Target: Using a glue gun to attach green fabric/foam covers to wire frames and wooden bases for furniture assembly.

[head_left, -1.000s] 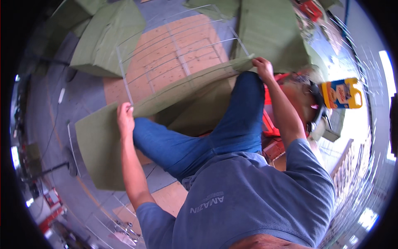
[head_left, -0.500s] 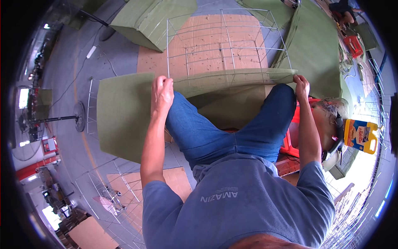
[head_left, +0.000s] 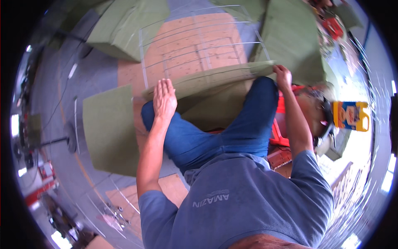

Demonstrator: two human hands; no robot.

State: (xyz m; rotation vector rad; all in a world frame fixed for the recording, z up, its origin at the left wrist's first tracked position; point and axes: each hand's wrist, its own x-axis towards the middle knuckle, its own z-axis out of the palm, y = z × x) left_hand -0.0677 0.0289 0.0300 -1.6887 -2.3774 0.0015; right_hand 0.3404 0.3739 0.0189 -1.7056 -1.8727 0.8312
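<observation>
A band of thin green mesh fabric [head_left: 207,79] lies along the near edge of a metal wire frame [head_left: 142,54], and more of the fabric hangs between my knees. At the band's left end, my left hand [head_left: 165,99] is open, its fingers straight and side by side, back of the hand up. It rests on or just above the fabric edge; contact beneath the palm is hidden. My right hand [head_left: 283,77] is closed in a pinch on the fabric at the frame's right near corner, beside my right knee. Motion blurs the picture somewhat.
Brown board [head_left: 128,76] lies under the frame. A box-shaped green cover [head_left: 124,31] stands at far left, stacked green fabric [head_left: 290,41] at far right. A green panel [head_left: 108,133] is left of my knee. To the right are a red stool [head_left: 278,120] and a yellow-blue jug [head_left: 350,116].
My left hand has gone from a closed grip on the fabric edge to straight, flat fingers. My right hand keeps its pinch. The whole view has shifted and tilted a little.
</observation>
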